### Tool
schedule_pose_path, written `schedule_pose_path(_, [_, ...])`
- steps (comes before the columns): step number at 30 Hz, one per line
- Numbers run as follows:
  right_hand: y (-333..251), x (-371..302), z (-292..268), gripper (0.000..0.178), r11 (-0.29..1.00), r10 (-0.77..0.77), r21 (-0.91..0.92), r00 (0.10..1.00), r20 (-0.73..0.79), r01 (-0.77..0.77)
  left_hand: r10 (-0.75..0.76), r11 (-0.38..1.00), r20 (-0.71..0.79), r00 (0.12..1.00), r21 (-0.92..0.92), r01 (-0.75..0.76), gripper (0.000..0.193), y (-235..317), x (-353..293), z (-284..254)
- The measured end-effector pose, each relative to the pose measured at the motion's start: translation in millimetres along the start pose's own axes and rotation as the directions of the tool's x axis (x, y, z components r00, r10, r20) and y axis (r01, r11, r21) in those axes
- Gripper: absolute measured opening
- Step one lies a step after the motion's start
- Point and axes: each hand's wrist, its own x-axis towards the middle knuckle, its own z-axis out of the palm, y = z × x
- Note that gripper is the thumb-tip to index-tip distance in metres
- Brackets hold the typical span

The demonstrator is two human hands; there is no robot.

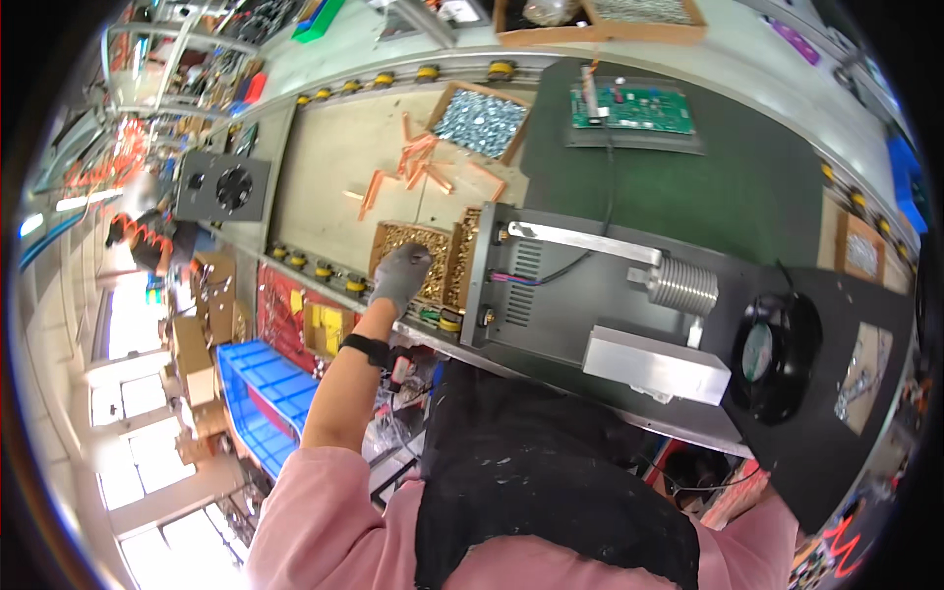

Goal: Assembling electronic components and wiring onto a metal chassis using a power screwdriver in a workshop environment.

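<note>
My left hand (401, 275), in a grey glove, is over an open cardboard box of small brass-coloured parts (408, 236). Its fingers are curled down at the parts, and what they pinch, if anything, is hidden. A narrower box of similar brass parts (462, 261) stands right beside it, against an open dark metal housing (551, 315). Inside the housing are a ribbed metal cylinder (683, 285), a silver rectangular block (654, 366) and a flat metal bar (585, 241). My right forearm shows at the lower right by the housing's dark panel; the hand itself is out of sight.
Copper-coloured strips (418, 162) lie behind the boxes, near a tray of silver fasteners (482, 120). A green circuit board (634, 106) lies on the dark mat. A black round fan (777, 356) sits at the right. A blue crate (261, 393) stands below the bench at left.
</note>
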Motion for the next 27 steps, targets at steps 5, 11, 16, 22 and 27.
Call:
schedule_pose_path(5, [43, 5, -11, 0.025, 0.996, 0.081, -0.049, 0.996, 0.044, -0.079, -0.108, 0.984, 0.231, 0.967, -0.114, 0.138, 0.031, 31, -15, 15])
schedule_pose_path(11, [74, -10, -42, 0.027, 0.984, 0.176, -0.006, 0.984, 0.030, -0.176, -0.186, 0.981, 0.141, 0.972, -0.023, 0.191, 0.032, 43, 49, 26])
schedule_pose_path(16, [78, -59, -75, 0.029, 0.954, 0.245, 0.184, 0.969, -0.029, -0.236, -0.286, 0.951, 0.075, 0.955, 0.147, 0.273, 0.033, 4, 138, 20])
schedule_pose_path(22, [0, -175, -95, 0.031, 0.827, 0.250, 0.519, 0.968, 0.010, -0.219, -0.223, 0.969, -0.103, 0.969, 0.087, 0.232, 0.028, -34, 194, 12])
schedule_pose_path(27, [-125, -295, -98, 0.030, 0.831, 0.198, 0.526, 0.980, 0.026, -0.182, 0.300, 0.855, -0.077, 0.951, 0.464, -0.232, 0.019, -23, 252, 11])
